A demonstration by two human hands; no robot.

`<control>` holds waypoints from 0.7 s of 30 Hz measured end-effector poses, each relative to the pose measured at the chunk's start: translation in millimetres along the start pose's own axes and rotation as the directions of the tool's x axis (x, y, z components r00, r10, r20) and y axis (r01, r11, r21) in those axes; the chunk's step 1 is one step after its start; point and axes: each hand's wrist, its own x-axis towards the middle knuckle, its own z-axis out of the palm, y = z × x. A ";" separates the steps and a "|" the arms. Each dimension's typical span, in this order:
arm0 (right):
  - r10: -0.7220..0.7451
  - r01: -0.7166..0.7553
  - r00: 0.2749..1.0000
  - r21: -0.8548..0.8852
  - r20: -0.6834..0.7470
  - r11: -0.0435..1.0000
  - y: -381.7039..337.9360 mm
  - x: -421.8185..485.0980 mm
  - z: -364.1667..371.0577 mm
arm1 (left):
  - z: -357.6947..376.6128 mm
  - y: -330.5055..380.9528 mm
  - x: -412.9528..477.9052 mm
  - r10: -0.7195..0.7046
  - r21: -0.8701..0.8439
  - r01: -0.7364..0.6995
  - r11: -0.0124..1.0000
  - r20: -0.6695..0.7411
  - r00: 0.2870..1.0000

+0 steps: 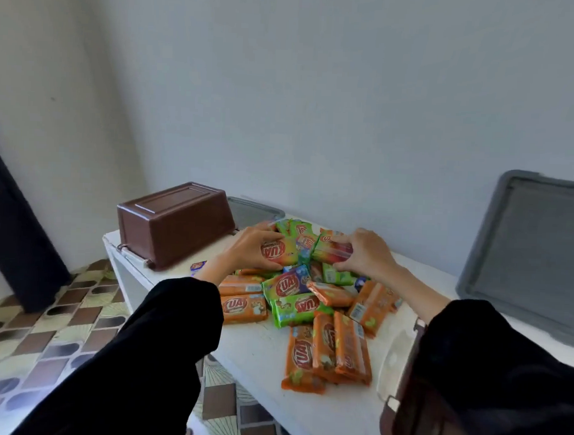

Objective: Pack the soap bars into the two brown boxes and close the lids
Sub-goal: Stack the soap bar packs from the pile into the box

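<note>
A pile of wrapped soap bars (305, 302) in orange and green packets covers the middle of the white table (264, 353). My left hand (248, 248) grips a rainbow-coloured soap bar (279, 253) at the far side of the pile. My right hand (369, 252) grips another rainbow-wrapped bar (330, 253) beside it. One brown box (175, 223) lies upside down at the table's far left. A second brown box (406, 400) sits at the near right, mostly hidden behind my right sleeve.
A grey lid (525, 255) leans against the wall at the right. Another grey lid (253, 209) lies behind the upturned box. A small blue packet (197, 266) lies near that box. Tiled floor shows to the left, with a dark curtain (15, 234).
</note>
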 end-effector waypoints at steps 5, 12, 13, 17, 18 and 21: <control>0.096 -0.095 0.994 0.018 -0.050 0.995 29.9 -70.8 -43.0 | -3.2 75.6 10.8 0.188 0.007 -0.188 0.982 0.045 0.981; 0.248 -0.252 0.966 -0.042 -0.072 0.967 58.9 -189.4 -76.5 | 13.5 180.3 -15.0 0.429 -0.108 -0.421 0.901 0.070 0.901; 0.268 -0.272 0.961 -0.053 -0.071 0.961 61.1 -204.9 -79.1 | 16.2 194.2 -21.6 0.458 -0.120 -0.448 0.886 0.068 0.886; 0.362 -0.363 0.932 -0.088 -0.027 0.928 65.7 -260.9 -76.8 | 30.9 242.7 -44.3 0.552 -0.088 -0.545 0.834 0.184 0.814; 0.376 -0.376 0.926 -0.088 -0.016 0.922 68.1 -269.6 -72.7 | 35.6 250.8 -47.5 0.555 -0.086 -0.551 0.830 0.217 0.803; 0.418 -0.414 0.908 -0.102 0.018 0.905 77.8 -288.2 -60.7 | 52.8 273.0 -52.6 0.545 -0.078 -0.547 0.833 0.284 0.789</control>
